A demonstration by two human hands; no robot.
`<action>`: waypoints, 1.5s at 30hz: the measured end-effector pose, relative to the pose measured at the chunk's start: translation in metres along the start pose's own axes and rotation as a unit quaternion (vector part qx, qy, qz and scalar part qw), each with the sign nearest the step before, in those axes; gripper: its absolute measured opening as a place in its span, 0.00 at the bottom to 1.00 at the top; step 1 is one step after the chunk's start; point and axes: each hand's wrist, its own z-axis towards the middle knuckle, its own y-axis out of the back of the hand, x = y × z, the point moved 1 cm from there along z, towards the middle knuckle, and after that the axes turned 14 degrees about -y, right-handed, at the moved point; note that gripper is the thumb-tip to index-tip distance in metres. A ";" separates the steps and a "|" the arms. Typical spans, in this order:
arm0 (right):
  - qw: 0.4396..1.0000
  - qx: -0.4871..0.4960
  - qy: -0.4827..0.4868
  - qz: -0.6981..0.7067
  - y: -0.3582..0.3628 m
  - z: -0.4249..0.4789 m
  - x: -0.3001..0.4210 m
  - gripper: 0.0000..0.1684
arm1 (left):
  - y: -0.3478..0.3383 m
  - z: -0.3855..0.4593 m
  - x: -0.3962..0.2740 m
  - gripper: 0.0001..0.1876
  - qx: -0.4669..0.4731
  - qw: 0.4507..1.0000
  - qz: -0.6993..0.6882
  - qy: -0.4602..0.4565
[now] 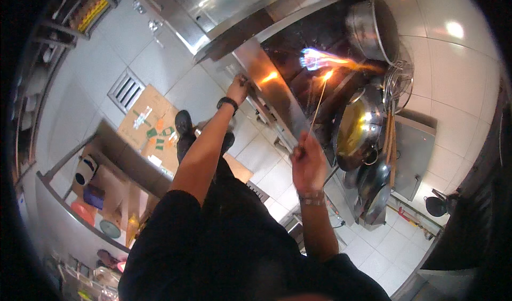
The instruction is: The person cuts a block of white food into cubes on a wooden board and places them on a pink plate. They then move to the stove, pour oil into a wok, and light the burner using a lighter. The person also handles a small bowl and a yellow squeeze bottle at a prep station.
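Note:
My right hand [309,165] grips a thin stick [318,107] whose far tip burns with a small orange flame. Just beyond that tip, a blue-and-orange flame [314,59] streams from a burner on the dark gas stove [288,33]. At the stove's front edge, my left hand [239,89] has its fingers closed around a small control knob [243,79], mostly hidden by them. Between my hands runs the stove's steel front ledge [276,87], which reflects the fire. A wok [356,129] with yellowish liquid sits right of the burner.
A large steel pot [372,31] stands at the stove's back, near a wire strainer [400,85]. Wooden handles [390,137] and several pans [374,181] lie right of the wok. Flattened cardboard [148,129] covers floor tiles beside a drain grate [126,91]. Shelving [108,205] stands behind me.

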 end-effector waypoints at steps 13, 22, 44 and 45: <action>0.919 0.172 0.054 -0.350 0.035 -0.151 0.008 0.15 | -0.015 0.011 0.048 0.29 0.012 0.999 -0.045 0.003; 0.907 0.047 -0.111 -0.403 0.072 -0.130 -0.020 0.14 | -0.005 0.003 0.020 0.22 0.005 0.998 -0.054 0.011; 0.374 0.095 -0.111 -0.916 0.490 -0.123 -0.201 0.19 | -0.003 0.001 0.011 0.16 -0.017 0.999 0.010 -0.027; 0.398 0.083 -0.131 -0.904 0.491 -0.127 -0.206 0.17 | -0.002 -0.002 -0.001 0.16 -0.004 1.000 0.009 -0.004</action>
